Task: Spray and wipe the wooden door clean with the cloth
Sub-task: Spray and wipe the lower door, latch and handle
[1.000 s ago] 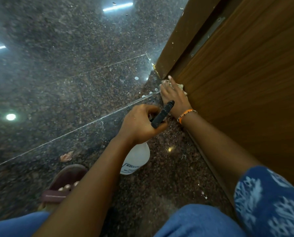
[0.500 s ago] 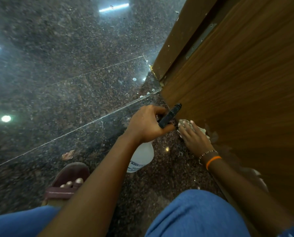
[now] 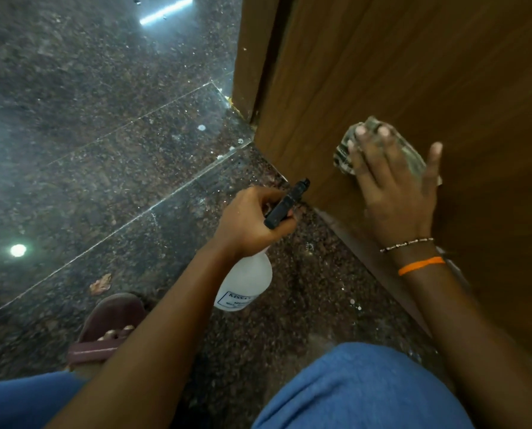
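Up from the foot of the door since half a second ago, the right hand (image 3: 391,184) has carried the crumpled, dingy pale cloth (image 3: 408,150) higher on the panel, while the left hand has barely shifted. Going from left to right: a maroon sandal (image 3: 109,329) sits on the speckled dark granite floor (image 3: 103,150), with a dry brown leaf (image 3: 101,283) just beyond it. Next comes the left hand (image 3: 252,224), fingers curled round the black trigger head of the translucent white plastic spray bottle (image 3: 246,283), which hangs below the fist with its nozzle aimed toward the door's lower edge. Further right, the right hand lies flat with fingers spread, pressing the cloth against the brown wood-grain door (image 3: 413,72), low on the panel and near its hinge-side edge; a thin beaded bracelet (image 3: 407,243) and an orange band (image 3: 421,265) circle that wrist. This looks like the wiping step, with the lower part of the door being worked. The next move probably calls for sweeping the cloth on across the panel under firm pressure, or a fresh squirt from the bottle onto an unwiped patch before the cloth follows.
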`<control>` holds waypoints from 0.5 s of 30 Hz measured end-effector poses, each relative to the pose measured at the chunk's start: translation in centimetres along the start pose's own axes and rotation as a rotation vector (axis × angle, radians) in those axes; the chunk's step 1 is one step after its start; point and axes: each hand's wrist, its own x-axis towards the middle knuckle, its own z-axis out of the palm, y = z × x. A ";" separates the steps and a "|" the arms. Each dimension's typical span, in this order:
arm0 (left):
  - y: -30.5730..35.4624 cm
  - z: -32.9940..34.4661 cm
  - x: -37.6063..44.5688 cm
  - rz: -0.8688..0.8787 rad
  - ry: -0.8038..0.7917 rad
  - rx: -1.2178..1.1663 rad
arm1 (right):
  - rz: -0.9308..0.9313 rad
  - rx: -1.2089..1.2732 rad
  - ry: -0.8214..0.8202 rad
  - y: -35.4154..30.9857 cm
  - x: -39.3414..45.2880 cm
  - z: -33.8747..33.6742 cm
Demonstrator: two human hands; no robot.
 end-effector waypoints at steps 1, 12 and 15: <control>0.4 0.2 -0.1 0.018 -0.014 0.006 | 0.029 -0.032 0.020 0.1 -0.3 -0.1; 0.0 2.0 -1.5 0.079 -0.100 0.039 | -0.401 -0.190 -0.418 -8.0 -5.5 6.7; 0.5 2.9 -1.8 0.083 -0.154 0.069 | -0.454 -0.166 -0.407 -7.0 -6.8 6.6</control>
